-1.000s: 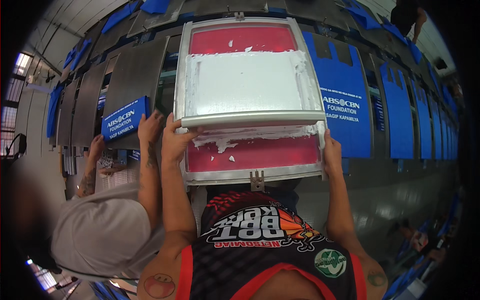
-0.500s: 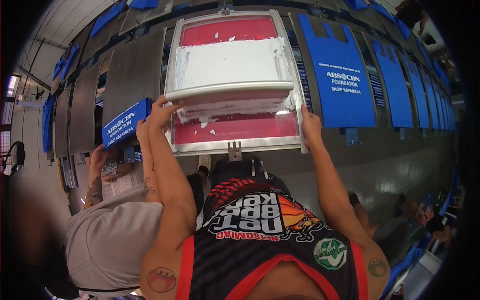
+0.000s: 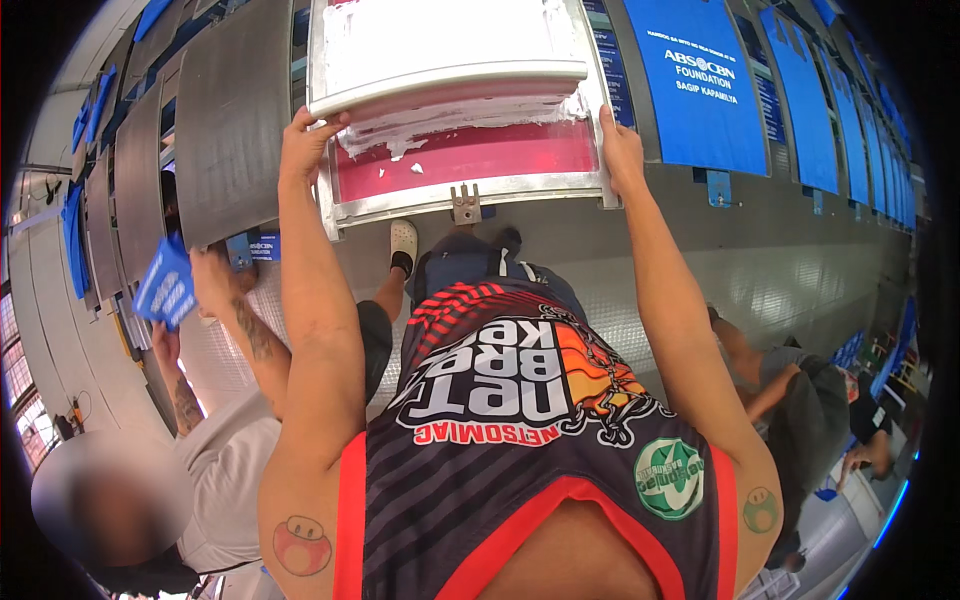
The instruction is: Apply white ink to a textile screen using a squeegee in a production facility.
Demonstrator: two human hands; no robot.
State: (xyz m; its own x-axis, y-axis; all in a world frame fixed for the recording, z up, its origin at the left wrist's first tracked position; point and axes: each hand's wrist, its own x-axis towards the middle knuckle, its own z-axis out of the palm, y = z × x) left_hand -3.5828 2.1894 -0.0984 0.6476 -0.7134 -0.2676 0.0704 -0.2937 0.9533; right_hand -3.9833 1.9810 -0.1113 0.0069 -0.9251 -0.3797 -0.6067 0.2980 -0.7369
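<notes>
A silver-framed printing screen [image 3: 470,208] with red mesh lies in front of me, with thick white ink [image 3: 450,40] spread over its middle and far part. A long squeegee [image 3: 450,80] with a pale rounded handle rests across it, with ink smeared below its blade. My left hand [image 3: 308,148] is closed on the frame's left edge, its thumb and a finger near the squeegee's left end. On the opposite side, my right hand [image 3: 622,152] grips the right edge of the frame, thumb on top. A metal bracket [image 3: 465,203] sits at the middle of the near edge.
At left, a co-worker's hands [image 3: 212,280] hold a folded blue bag [image 3: 165,285] beside a dark flat board [image 3: 235,120]. Blue printed bags [image 3: 700,90] lie on a row of boards to the right. More people [image 3: 810,400] are at the lower right.
The screen sits higher in the picture, with both my hands still on its frame. The co-worker has drawn the blue bag off the board, toward the left.
</notes>
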